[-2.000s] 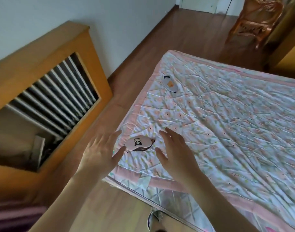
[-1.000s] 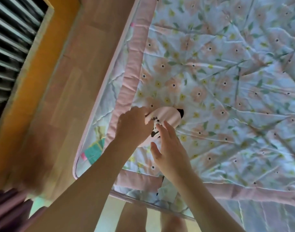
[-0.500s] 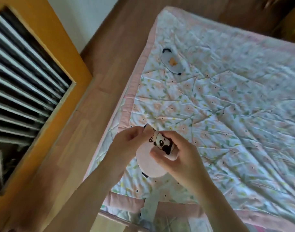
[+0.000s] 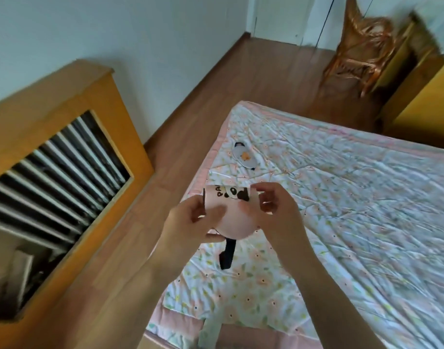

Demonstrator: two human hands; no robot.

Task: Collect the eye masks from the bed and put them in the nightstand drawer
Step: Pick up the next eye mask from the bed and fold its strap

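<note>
A pink eye mask with a panda print (image 4: 228, 210) is held folded in the air above the bed's near left corner. My left hand (image 4: 190, 222) grips its left side and my right hand (image 4: 273, 212) pinches its right side. Its black strap (image 4: 227, 255) dangles below. A second eye mask, grey-white with an orange spot (image 4: 244, 157), lies on the floral quilt (image 4: 341, 197) farther away near the bed's left edge. No nightstand drawer is visible.
A wooden radiator cover with slats (image 4: 64, 157) stands against the wall on the left, across a strip of wood floor (image 4: 165, 172). A rattan chair (image 4: 361, 49) and a yellow cabinet (image 4: 424, 99) stand beyond the bed's far end.
Both hands reached the panda mask on the quilt, picked it up and folded it; it is now held higher off the bed, strap hanging.
</note>
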